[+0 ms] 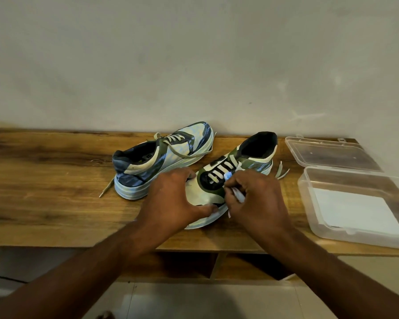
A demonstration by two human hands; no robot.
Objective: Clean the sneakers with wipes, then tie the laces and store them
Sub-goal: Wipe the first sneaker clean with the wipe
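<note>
In the head view, the left hand [171, 199] lies spread over the toe of the near sneaker [219, 187], probably to keep it steady on the wooden shelf [55, 192]. The right hand [256, 196] curls round what seems a white wipe [238, 195] and presses it beside the laces [221, 171]. The other sneaker [161, 157] waits behind, and the open plastic box [355, 224] with more wipes stands to the right, in easy reach.

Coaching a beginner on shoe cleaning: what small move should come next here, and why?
Probably drag the wipe that the right hand pinches down over the near sneaker toe, since the left hand already steadies that toe and the laces lie untied.
</note>
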